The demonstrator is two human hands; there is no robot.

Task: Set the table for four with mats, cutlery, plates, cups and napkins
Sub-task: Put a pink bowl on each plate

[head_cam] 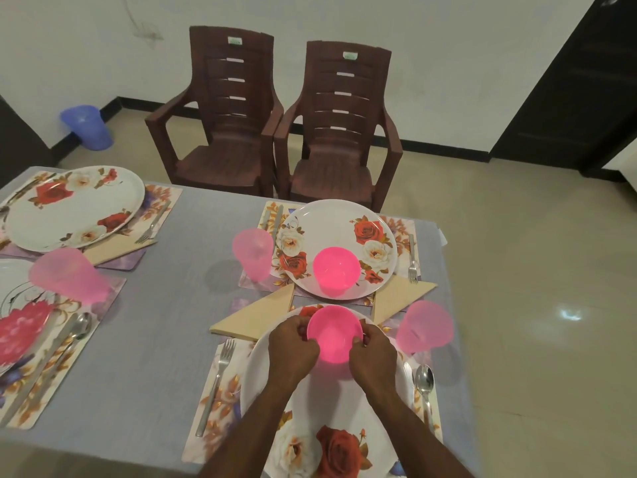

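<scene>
My left hand (293, 343) and my right hand (374, 351) grip a pink bowl (334, 331) by its two sides, over the near white rose plate (331, 408). That plate lies on a floral mat (220, 401) with a fork (217, 381) at its left and a spoon (424, 381) at its right. A pink cup (424, 327) stands to the right. Two beige napkins (256, 315) (400, 294) lie beyond. The far plate (339, 250) carries a second pink bowl (336, 269), with a pink cup (253, 253) and a fork (412, 258) beside it.
Two more settings lie at the left: a rose plate (74, 207) with a fork (151, 224), and a pink cup (67, 274) by a mat with a spoon (77, 331). Two brown chairs (220, 112) (341, 125) stand behind the table. A blue bin (86, 125) sits by the wall.
</scene>
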